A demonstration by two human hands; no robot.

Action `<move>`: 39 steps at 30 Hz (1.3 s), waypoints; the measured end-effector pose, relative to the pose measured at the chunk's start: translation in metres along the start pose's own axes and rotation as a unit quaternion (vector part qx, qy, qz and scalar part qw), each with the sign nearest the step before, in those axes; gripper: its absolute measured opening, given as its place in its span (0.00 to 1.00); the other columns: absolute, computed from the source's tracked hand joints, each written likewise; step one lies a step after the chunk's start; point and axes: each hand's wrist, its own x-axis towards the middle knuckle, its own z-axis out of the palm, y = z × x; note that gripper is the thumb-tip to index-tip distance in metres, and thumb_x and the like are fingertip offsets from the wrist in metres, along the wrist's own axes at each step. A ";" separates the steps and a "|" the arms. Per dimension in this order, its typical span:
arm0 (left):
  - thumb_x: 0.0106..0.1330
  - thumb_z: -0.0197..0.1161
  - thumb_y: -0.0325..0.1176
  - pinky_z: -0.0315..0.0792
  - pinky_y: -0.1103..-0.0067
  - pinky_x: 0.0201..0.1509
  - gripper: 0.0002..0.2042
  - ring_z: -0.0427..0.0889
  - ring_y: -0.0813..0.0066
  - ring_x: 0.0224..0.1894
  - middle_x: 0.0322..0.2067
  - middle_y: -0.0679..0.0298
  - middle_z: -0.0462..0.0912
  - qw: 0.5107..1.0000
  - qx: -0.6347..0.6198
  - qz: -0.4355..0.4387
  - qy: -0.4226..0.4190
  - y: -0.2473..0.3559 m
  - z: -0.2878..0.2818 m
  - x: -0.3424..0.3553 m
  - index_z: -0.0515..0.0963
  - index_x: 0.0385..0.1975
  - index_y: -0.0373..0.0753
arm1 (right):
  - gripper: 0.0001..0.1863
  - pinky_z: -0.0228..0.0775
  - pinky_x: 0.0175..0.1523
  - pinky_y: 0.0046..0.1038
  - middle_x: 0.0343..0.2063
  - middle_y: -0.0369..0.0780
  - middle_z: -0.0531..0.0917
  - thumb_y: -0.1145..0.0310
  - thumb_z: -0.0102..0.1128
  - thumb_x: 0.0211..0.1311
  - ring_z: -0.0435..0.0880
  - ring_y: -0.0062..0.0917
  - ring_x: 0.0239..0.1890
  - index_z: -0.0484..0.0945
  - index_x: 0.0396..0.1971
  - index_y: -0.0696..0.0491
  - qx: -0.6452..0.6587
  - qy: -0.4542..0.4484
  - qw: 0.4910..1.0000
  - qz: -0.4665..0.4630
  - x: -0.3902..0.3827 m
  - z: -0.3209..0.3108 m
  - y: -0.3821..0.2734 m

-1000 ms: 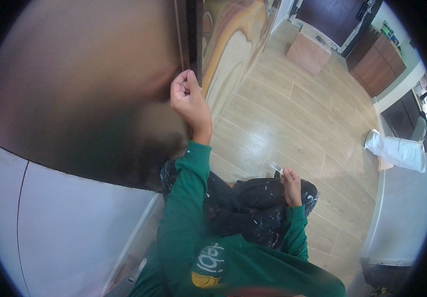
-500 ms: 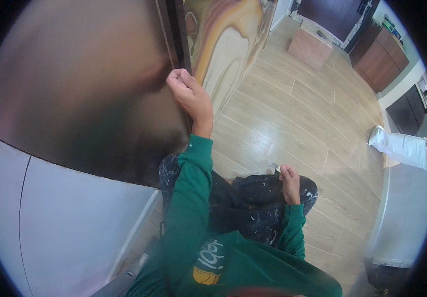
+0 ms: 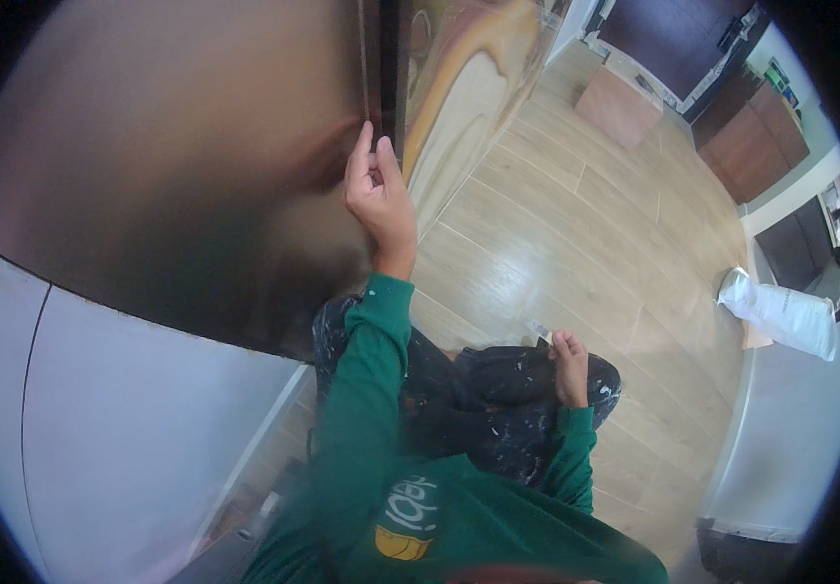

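Observation:
My left hand is raised at the edge of a glossy brown panel. One finger stretches up along the dark vertical trim, the thumb stands apart, and the other fingers are partly curled; nothing shows in the hand. Whether the fingertip touches the panel, I cannot tell. Over my right knee, my right hand is closed around a small flat scraper, whose pale blade sticks out past the fingers toward the upper left. Its handle is hidden in the hand.
A marbled panel stands beyond the trim. White cabinet fronts are at the left. On the wood-look floor stand a light box near a dark door and, at the right, a white sack.
My left hand has uncurled from a loose fist, a finger now pointing upward along the panel's edge. The right hand keeps its hold on the scraper. The view has shifted slightly.

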 end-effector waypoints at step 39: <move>0.73 0.65 0.28 0.78 0.76 0.48 0.10 0.86 0.70 0.42 0.40 0.55 0.89 0.997 -0.017 -0.059 -0.039 -0.005 0.003 -0.006 0.85 0.49 0.32 | 0.10 0.64 0.38 0.21 0.31 0.31 0.77 0.63 0.58 0.79 0.72 0.15 0.32 0.80 0.43 0.54 0.141 0.041 0.989 -0.031 -0.009 -0.005 -0.018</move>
